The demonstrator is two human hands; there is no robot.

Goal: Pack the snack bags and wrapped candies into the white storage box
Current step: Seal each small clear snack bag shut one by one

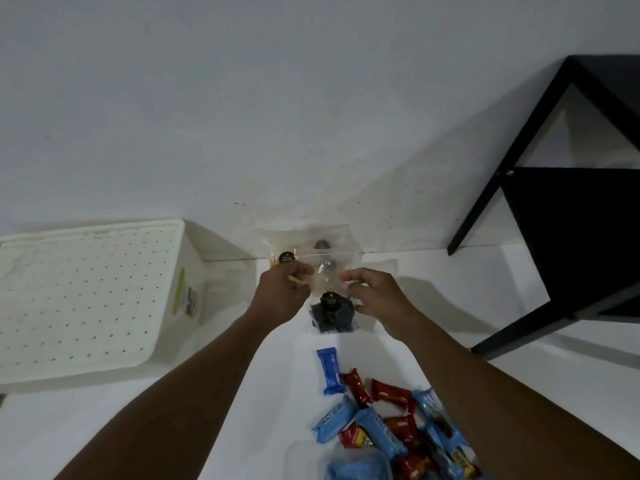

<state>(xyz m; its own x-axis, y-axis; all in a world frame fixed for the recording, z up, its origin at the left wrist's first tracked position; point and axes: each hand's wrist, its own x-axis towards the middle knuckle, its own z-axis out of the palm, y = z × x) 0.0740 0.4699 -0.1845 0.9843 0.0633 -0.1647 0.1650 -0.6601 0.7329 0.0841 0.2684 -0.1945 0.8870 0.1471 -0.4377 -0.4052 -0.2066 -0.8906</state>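
Observation:
Both hands hold a clear plastic snack bag (pixel 311 247) up in front of the wall. My left hand (pixel 284 292) pinches its left lower edge and my right hand (pixel 377 296) pinches its right lower edge. A small bag of dark snacks (pixel 332 315) with a round black label lies on the floor just under the hands. The white storage box (pixel 86 299) stands at the left with its perforated lid on. A pile of blue and red wrapped candies (pixel 388 420) lies near the bottom, between my forearms.
A black shelf unit (pixel 568 220) stands on the floor at the right. A white wall rises behind everything. A clear container with something blue (pixel 349 462) sits at the bottom edge beside the candies.

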